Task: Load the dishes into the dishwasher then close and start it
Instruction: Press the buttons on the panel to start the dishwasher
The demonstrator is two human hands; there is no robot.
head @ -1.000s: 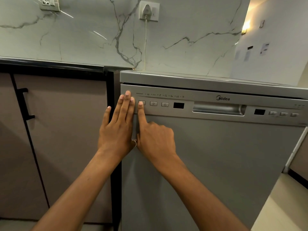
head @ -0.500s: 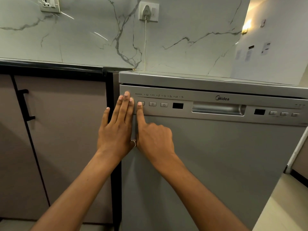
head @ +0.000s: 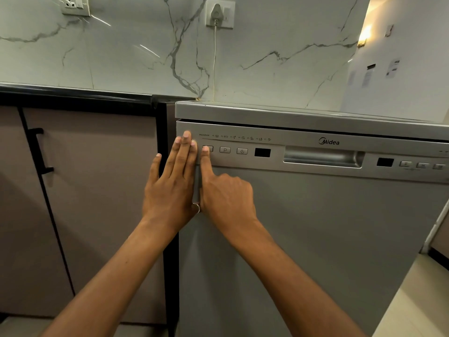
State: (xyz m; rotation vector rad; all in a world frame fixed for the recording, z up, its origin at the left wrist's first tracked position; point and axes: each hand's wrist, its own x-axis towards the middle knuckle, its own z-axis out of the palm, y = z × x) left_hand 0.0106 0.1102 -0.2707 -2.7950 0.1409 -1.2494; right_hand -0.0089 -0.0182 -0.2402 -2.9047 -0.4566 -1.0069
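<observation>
Pale floor [head: 418, 302] — grey dishwasher [head: 315, 239] on it, cabinet [head: 97, 190] alongside

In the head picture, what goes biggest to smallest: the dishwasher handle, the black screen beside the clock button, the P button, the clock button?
1. handle, the largest
2. black screen
3. P button and clock button: they look the same size, so I can't rank them.

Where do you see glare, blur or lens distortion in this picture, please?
In the head view, a warm lamp blows out at upper right; glare streaks cross the marble wall; the wide lens slants the top edge of the dishwasher; the far-right buttons look soft, while the P button reads sharp.
</observation>
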